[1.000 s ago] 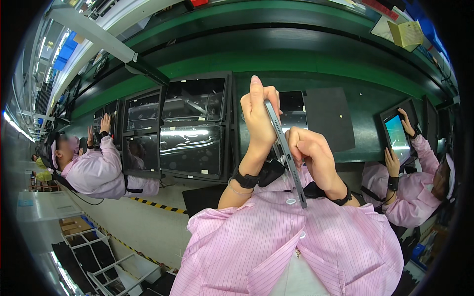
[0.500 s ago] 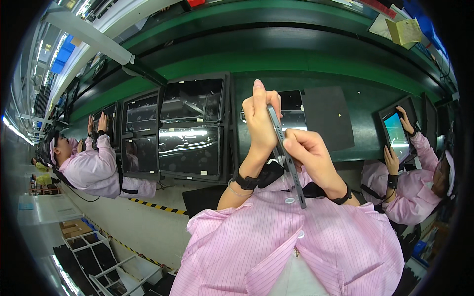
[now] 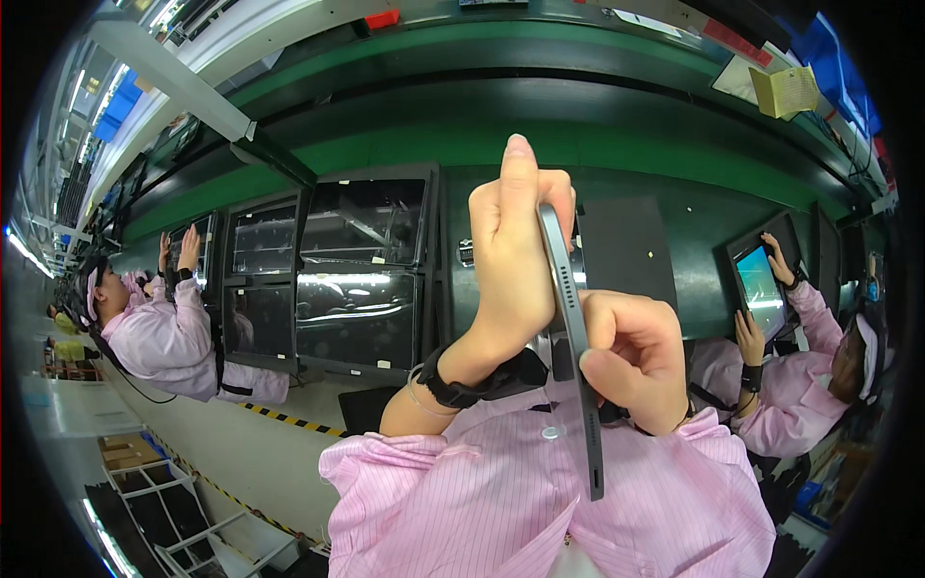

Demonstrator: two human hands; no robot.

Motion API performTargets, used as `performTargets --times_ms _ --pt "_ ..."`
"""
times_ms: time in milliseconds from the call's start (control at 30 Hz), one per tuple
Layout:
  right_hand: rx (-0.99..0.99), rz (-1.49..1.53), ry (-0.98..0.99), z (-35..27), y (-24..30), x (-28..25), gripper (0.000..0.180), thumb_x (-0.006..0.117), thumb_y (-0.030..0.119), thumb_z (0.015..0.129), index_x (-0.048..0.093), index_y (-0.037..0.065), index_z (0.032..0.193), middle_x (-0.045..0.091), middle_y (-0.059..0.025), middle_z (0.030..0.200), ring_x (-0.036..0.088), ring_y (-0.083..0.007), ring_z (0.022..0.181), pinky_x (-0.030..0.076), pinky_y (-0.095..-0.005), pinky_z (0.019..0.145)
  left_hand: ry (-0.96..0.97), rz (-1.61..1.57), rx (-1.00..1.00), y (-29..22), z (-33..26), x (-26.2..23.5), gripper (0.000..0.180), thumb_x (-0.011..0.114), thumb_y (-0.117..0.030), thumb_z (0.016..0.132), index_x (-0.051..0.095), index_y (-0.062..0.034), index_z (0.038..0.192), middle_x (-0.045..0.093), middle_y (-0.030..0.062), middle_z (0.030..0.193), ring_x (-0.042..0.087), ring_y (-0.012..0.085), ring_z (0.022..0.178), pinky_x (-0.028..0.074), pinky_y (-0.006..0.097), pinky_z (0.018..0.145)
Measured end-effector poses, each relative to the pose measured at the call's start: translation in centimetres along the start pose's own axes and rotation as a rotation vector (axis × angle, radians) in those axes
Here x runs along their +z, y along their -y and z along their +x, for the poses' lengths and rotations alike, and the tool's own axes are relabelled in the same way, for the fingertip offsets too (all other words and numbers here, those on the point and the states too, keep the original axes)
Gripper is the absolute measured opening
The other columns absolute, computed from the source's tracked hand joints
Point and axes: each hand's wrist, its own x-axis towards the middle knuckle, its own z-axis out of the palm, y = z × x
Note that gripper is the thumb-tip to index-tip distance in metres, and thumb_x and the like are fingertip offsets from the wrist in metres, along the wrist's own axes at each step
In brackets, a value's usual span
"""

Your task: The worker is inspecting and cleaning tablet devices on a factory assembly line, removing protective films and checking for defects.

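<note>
A thin dark grey tablet (image 3: 570, 332) is held up edge-on in front of my chest, its narrow side with speaker holes and a port facing up. My left hand (image 3: 513, 255) is closed round the far end, thumb stretched along and fingers curled over the edge. On the other side, my right hand (image 3: 638, 358) pinches the tablet near its middle with thumb and bent fingers. Its screen and back are turned too steeply to see. Dark wristbands circle my wrists. Beyond my hands a dark flat pad (image 3: 631, 250) lies on the green bench.
Several black screen panels in dark trays (image 3: 356, 308) lie to the left on the bench (image 3: 462, 135). A co-worker (image 3: 169, 328) sits at the far left. Another person (image 3: 809, 376) at the right handles a tablet with a lit screen (image 3: 761, 279). A metal post (image 3: 183, 72) slants overhead.
The tablet looks larger and its near end sits lower in the view. My right hand has moved nearer my body along with it. My left hand keeps its grip on the far end.
</note>
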Motion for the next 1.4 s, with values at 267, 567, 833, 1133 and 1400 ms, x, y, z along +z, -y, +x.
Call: performTargets --times_ms 267,567,833,1133,1400 --pt "-0.245 -0.134 0.097 1.2 1.5 0.5 0.025 0.058 0.001 0.074 0.038 0.005 0.060 0.036 0.0007 0.059 0.033 -0.0095 0.054 0.027 -0.0237 0.050 0.005 0.040 0.129 -3.9 1.1 0.2 0.063 0.022 -0.039 0.096 0.034 -0.0116 0.040 0.032 -0.0002 0.034 0.027 0.0075 0.031 0.030 0.021 0.037" --pt "-0.281 -0.092 0.131 2.1 2.6 1.6 0.025 0.057 0.001 0.076 0.039 0.004 0.059 0.037 0.0005 0.060 0.033 -0.0072 0.054 0.026 -0.0218 0.048 -0.016 0.078 0.168 -5.6 1.5 -0.5 0.064 0.021 -0.040 0.096 0.034 -0.0113 0.040 0.032 -0.0005 0.034 0.028 0.0071 0.032 0.031 0.020 0.037" --pt "-0.226 -0.107 0.077 2.3 2.5 1.9 0.026 0.056 0.001 0.076 0.038 0.004 0.058 0.037 0.0004 0.059 0.032 -0.0070 0.053 0.026 -0.0218 0.047 -0.037 0.101 0.138 -5.1 1.6 -0.9 0.065 0.022 -0.043 0.095 0.034 -0.0111 0.040 0.032 -0.0007 0.034 0.028 0.0069 0.032 0.031 0.020 0.037" --pt "-0.018 0.031 0.053 2.6 2.5 1.4 0.029 0.057 0.005 0.084 0.044 0.002 0.057 0.045 0.0019 0.056 0.038 -0.0022 0.047 0.027 -0.0192 0.042 -0.077 0.118 0.150 -4.0 0.8 -1.1 0.064 0.022 -0.041 0.096 0.033 -0.0107 0.040 0.031 -0.0013 0.034 0.027 0.0069 0.033 0.029 0.021 0.038" --pt "0.038 0.226 0.034 3.7 0.9 1.6 0.037 0.041 0.017 0.093 0.044 0.003 0.059 0.042 -0.0018 0.049 0.038 -0.0060 0.037 0.030 -0.0206 0.037 -0.069 -0.037 0.122 -3.5 0.7 -1.8 0.061 0.023 -0.036 0.097 0.033 -0.0114 0.041 0.032 -0.0003 0.035 0.027 0.0078 0.032 0.029 0.021 0.038"
